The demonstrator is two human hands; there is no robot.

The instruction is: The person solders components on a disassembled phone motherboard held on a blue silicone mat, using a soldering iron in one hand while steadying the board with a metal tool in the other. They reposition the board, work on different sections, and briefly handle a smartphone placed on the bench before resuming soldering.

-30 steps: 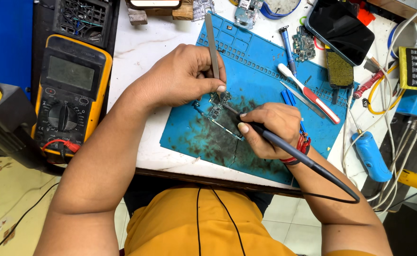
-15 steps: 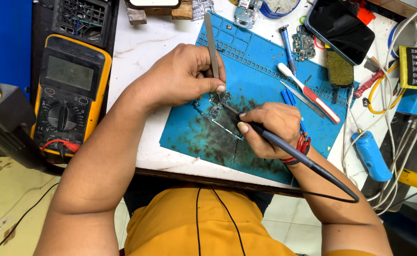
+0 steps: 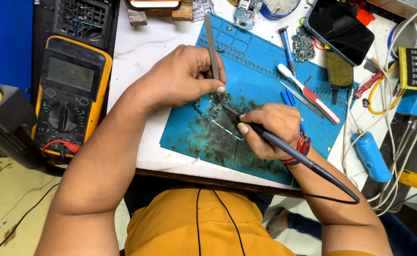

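Observation:
A small green circuit board (image 3: pixel 214 112) lies on a blue work mat (image 3: pixel 265 85) stained with dark marks. My left hand (image 3: pixel 182 76) grips grey metal tweezers (image 3: pixel 211 42), whose tips point down onto the board's upper end. My right hand (image 3: pixel 270 128) holds a dark soldering iron (image 3: pixel 293 154) like a pen, with its tip on the board just right of the tweezers. The iron's black cable runs off to the lower right. Red thread circles my right wrist.
A yellow multimeter (image 3: pixel 71 97) sits left of the white table. On the mat's right lie a red-and-white tool (image 3: pixel 310 95), a blue-handled tool (image 3: pixel 286 42) and a small circuit board (image 3: pixel 303 45). A dark phone (image 3: pixel 339 28), blue handheld tool (image 3: pixel 372 156) and cables crowd the right side.

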